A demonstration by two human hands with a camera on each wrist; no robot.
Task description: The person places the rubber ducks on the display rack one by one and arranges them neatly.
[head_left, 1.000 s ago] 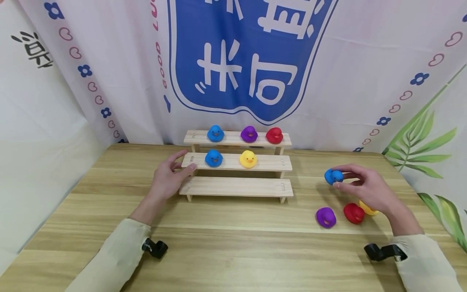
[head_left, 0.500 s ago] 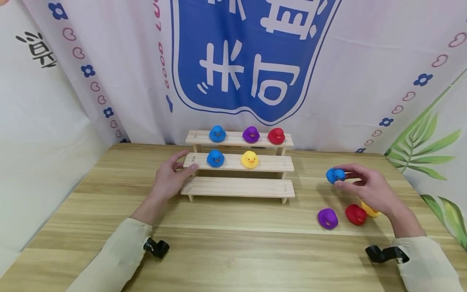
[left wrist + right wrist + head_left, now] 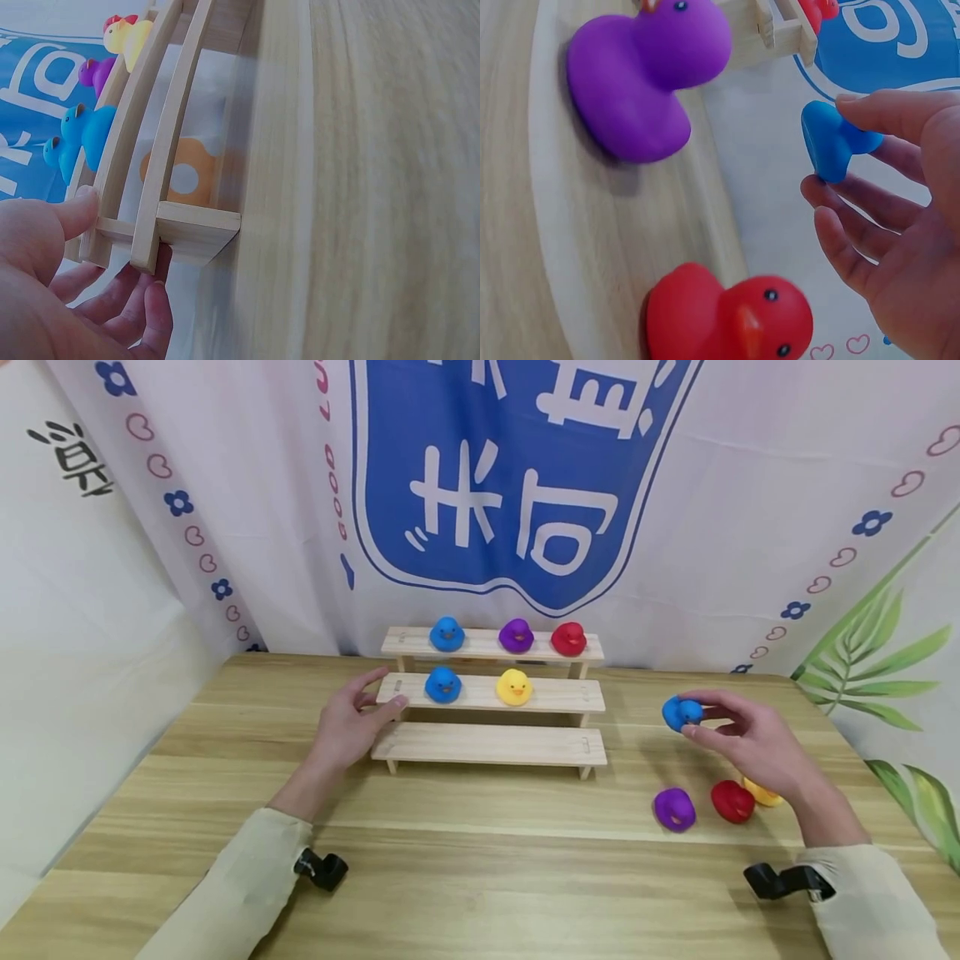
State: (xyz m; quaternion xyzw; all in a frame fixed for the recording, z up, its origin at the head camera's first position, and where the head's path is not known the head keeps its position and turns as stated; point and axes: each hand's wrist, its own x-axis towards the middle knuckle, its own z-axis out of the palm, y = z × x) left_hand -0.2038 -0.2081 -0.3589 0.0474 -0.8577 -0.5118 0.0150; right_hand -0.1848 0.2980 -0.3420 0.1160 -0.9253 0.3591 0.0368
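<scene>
My right hand (image 3: 753,739) pinches a blue rubber duck (image 3: 681,714) between thumb and fingers, lifted above the table; the right wrist view shows the same blue duck (image 3: 829,142) at the fingertips. Below that hand lie a purple duck (image 3: 674,810), a red duck (image 3: 732,802) and a partly hidden yellow duck (image 3: 762,792). My left hand (image 3: 348,722) grips the left end of a three-tier wooden stand (image 3: 487,744), thumb on the middle tier and fingers curled round its side. On that tier sit a blue duck (image 3: 443,686) and a yellow duck (image 3: 513,687).
The top tier bears a blue duck (image 3: 447,634), a purple duck (image 3: 517,636) and a red duck (image 3: 569,639). A printed curtain (image 3: 300,510) hangs close behind the stand. The wooden table (image 3: 480,868) extends in front and to both sides.
My right hand has risen slightly and shifted a little left with the blue duck over the last half second. The left hand stays on the stand, and the other ducks keep their places.
</scene>
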